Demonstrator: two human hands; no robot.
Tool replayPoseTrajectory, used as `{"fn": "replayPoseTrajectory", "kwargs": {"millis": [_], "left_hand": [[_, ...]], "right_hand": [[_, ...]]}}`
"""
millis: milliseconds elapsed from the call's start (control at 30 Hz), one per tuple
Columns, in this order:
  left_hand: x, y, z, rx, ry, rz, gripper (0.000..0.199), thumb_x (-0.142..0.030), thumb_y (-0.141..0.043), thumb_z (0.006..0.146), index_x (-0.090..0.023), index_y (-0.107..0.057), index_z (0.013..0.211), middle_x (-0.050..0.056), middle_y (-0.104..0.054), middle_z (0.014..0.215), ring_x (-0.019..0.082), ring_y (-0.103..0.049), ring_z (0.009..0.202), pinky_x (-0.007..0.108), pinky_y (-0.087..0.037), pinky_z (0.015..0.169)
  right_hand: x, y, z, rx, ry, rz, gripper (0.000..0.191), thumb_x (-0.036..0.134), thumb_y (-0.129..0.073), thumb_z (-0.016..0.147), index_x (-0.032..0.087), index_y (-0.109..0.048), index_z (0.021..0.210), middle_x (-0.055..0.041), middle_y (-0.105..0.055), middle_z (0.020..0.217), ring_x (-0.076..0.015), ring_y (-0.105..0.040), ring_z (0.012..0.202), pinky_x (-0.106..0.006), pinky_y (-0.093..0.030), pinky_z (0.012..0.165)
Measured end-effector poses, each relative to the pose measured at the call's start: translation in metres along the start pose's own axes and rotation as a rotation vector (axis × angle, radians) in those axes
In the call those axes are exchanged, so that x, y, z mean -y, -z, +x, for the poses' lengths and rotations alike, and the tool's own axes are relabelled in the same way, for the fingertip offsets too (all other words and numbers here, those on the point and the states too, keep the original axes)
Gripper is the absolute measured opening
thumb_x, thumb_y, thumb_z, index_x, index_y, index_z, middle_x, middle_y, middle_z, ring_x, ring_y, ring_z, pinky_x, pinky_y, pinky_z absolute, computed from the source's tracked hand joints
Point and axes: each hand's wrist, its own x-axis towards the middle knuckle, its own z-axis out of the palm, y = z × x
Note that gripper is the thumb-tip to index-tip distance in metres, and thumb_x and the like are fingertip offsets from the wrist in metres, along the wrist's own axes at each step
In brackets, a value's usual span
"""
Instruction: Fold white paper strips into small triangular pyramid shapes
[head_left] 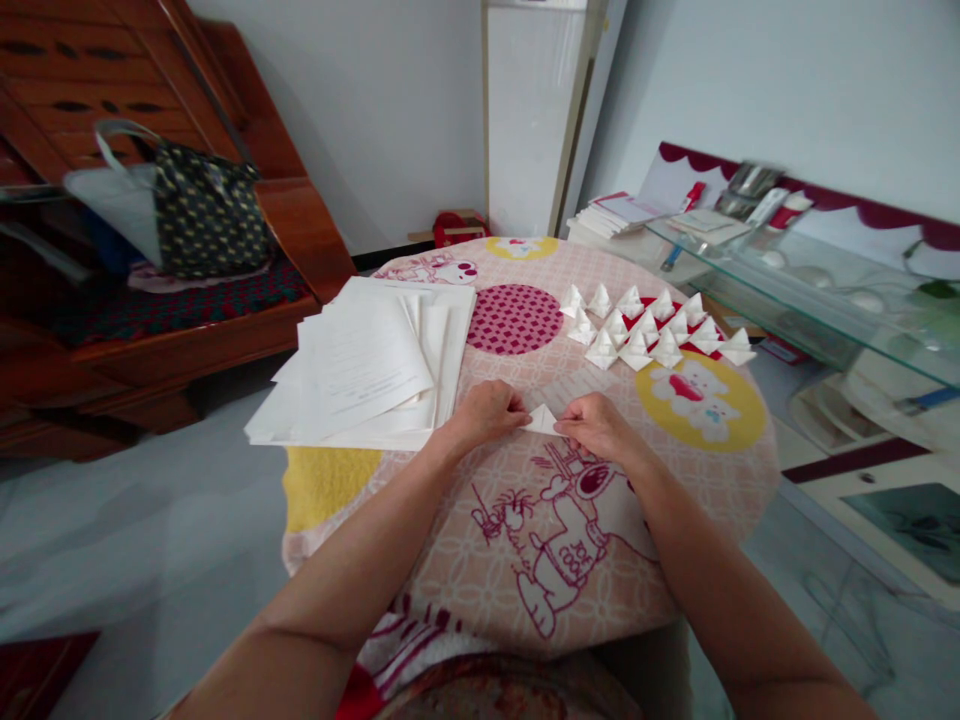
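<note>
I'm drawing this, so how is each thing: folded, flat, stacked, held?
Held paper: folded
Left hand: pinching its left end
Right hand: pinching its right end
Little paper shapes: folded, grouped together
Large papers: flat, stacked unevenly
Tablecloth: spread out
Patterned bag: upright

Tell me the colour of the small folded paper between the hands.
The small folded paper is white, seen in the head view.

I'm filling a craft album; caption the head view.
Two hands hold a small folded paper near rows of folded paper boats.
</note>
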Motion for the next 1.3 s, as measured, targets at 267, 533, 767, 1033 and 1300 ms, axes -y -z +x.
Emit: {"fn": "replayPoseTrajectory", "kwargs": {"millis": [267, 533, 767, 1033, 1300], "left_hand": [[-0.001, -0.005, 0.003, -0.034, 0.06, 0.105, 0.019, -0.034, -0.07, 0.08, -0.018, -0.08, 0.076, 0.008, -0.07, 0.069, 0.021, -0.062, 0.067, 0.032, -0.044, 0.068], [-0.006, -0.006, -0.001, -0.02, 0.081, 0.202, 0.023, -0.036, -0.066, 0.082, -0.017, -0.079, 0.081, 0.009, -0.073, 0.077, 0.023, -0.067, 0.078, 0.032, -0.048, 0.073], [-0.011, -0.004, -0.002, 0.017, 0.131, 0.24, 0.024, -0.037, -0.065, 0.086, -0.018, -0.08, 0.087, 0.009, -0.075, 0.086, 0.023, -0.068, 0.085, 0.032, -0.05, 0.079], [-0.012, -0.005, -0.001, 0.011, 0.136, 0.245, 0.024, -0.036, -0.066, 0.086, -0.017, -0.079, 0.086, 0.009, -0.074, 0.083, 0.023, -0.069, 0.086, 0.032, -0.05, 0.078], [-0.012, -0.004, 0.0, 0.01, 0.132, 0.257, 0.024, -0.035, -0.066, 0.085, -0.016, -0.08, 0.088, 0.01, -0.074, 0.083, 0.024, -0.069, 0.087, 0.032, -0.051, 0.079]], "right_hand": [[0.004, 0.0, 0.001, -0.028, 0.019, -0.09, 0.029, 0.016, -0.067, 0.081, 0.02, -0.061, 0.053, -0.0011, -0.062, 0.046, -0.0123, -0.054, 0.039, -0.024, -0.035, 0.044], [0.013, 0.0, 0.0, -0.029, -0.049, -0.193, 0.025, 0.017, -0.066, 0.082, 0.018, -0.063, 0.057, -0.0025, -0.064, 0.049, -0.013, -0.057, 0.044, -0.024, -0.036, 0.047], [0.017, 0.001, -0.001, -0.012, -0.073, -0.268, 0.018, 0.017, -0.064, 0.084, 0.015, -0.071, 0.069, -0.0045, -0.069, 0.058, -0.0151, -0.065, 0.057, -0.022, -0.043, 0.056], [0.019, 0.001, -0.001, -0.029, -0.067, -0.324, 0.017, 0.018, -0.065, 0.085, 0.014, -0.075, 0.072, -0.0074, -0.072, 0.065, -0.0194, -0.07, 0.072, -0.024, -0.046, 0.063], [0.017, 0.0, 0.0, -0.038, -0.05, -0.346, 0.02, 0.019, -0.065, 0.085, 0.015, -0.074, 0.068, -0.0069, -0.071, 0.064, -0.0187, -0.069, 0.071, -0.024, -0.042, 0.06]]}}
